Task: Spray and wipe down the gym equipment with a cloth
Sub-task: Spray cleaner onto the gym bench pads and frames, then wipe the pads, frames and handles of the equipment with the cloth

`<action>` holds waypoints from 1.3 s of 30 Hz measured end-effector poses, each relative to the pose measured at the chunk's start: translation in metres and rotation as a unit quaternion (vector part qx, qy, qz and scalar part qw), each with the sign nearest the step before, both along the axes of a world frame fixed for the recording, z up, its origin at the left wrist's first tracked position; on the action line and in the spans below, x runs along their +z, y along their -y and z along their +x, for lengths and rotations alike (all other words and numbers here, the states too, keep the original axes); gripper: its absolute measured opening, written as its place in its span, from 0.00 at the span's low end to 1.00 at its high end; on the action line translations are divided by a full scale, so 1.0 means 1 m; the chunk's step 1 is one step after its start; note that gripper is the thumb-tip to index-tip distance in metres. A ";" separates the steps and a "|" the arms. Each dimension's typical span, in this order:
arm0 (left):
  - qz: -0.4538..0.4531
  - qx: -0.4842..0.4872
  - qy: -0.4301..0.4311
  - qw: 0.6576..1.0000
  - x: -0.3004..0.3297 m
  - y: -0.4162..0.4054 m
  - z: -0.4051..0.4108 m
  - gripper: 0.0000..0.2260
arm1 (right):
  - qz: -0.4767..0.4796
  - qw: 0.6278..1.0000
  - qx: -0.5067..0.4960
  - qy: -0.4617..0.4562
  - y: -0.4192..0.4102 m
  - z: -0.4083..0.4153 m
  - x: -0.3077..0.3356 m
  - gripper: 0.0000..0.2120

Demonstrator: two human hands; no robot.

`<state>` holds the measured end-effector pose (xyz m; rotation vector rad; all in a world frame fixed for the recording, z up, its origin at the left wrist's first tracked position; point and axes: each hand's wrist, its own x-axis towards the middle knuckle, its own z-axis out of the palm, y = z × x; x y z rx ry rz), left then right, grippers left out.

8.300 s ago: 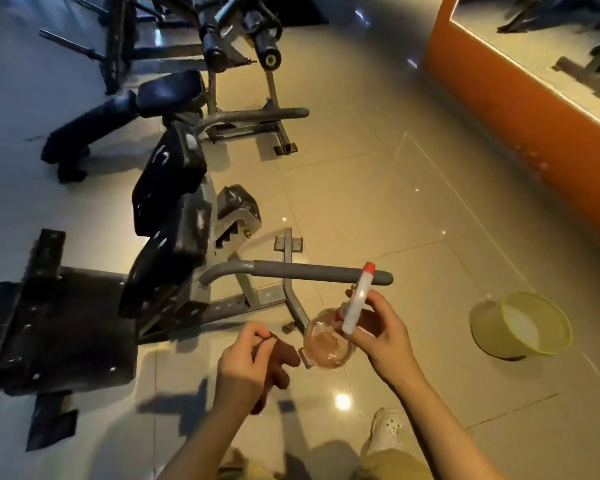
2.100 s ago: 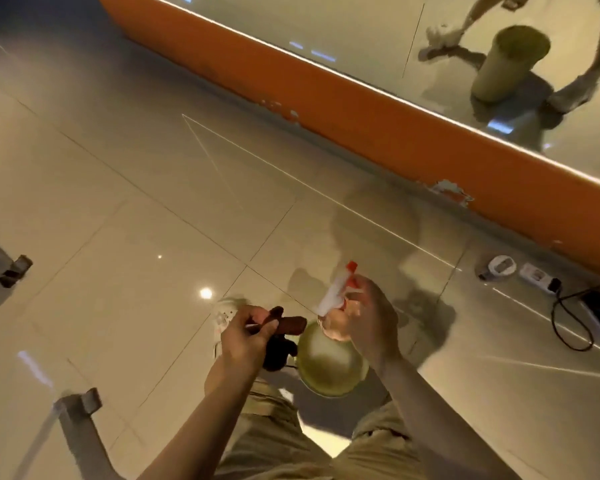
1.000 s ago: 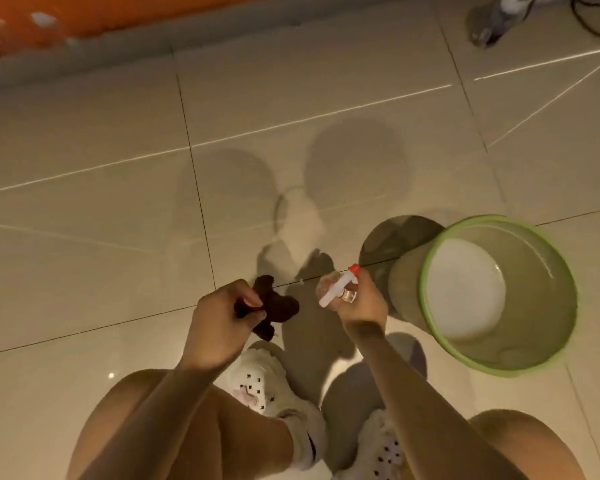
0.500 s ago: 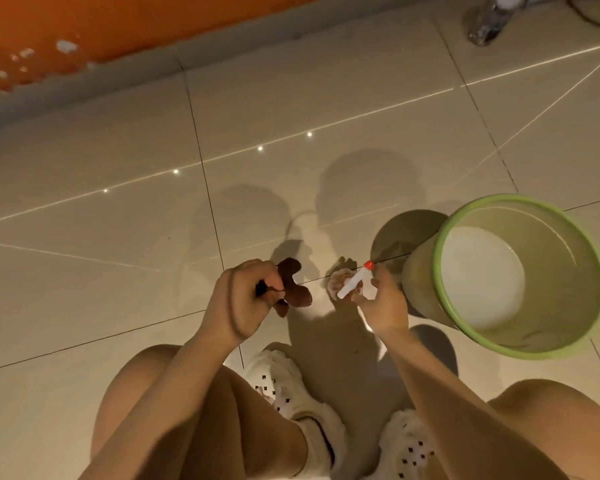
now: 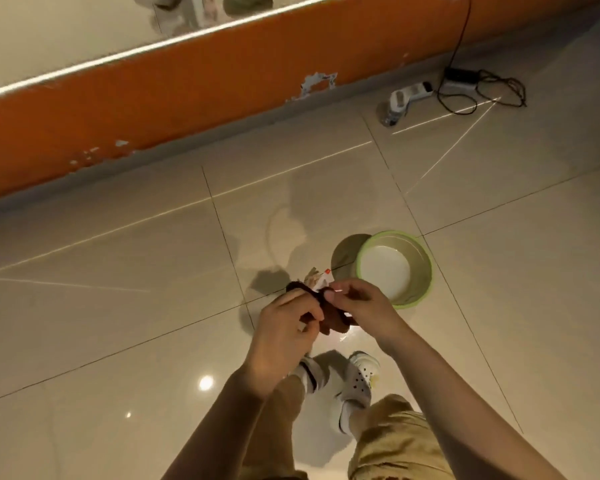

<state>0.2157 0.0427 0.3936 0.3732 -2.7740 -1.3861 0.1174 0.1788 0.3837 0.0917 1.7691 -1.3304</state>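
We're wetting the cloth (image 5: 329,317) here, so we want the nozzle aimed square at the fabric and close in, with a bunched face turned up to catch the mist rather than the floor. Left hand (image 5: 284,327) first: fingers curled, pinching the dark cloth at its near edge. Between the hands hangs the cloth, with the bottle (image 5: 321,282) peeking just beyond it. Right hand (image 5: 361,306): fingers curled, thumb and forefinger pinching the cloth's top; whether it also grips the bottle we cannot tell. The bucket (image 5: 420,271) stands just beside, right.
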 end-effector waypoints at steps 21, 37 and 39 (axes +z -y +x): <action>-0.022 -0.104 0.102 0.989 0.151 0.054 -0.008 0.02 | -0.051 0.944 -0.264 -0.190 0.021 0.062 0.167 0.12; 0.065 -0.490 -0.047 0.868 0.176 -0.193 -0.098 0.14 | -0.034 0.928 -0.334 -0.161 -0.229 0.068 0.187 0.15; 0.075 -0.491 -0.074 0.865 0.177 -0.242 -0.105 0.16 | -0.040 0.927 -0.335 -0.164 -0.280 0.066 0.191 0.10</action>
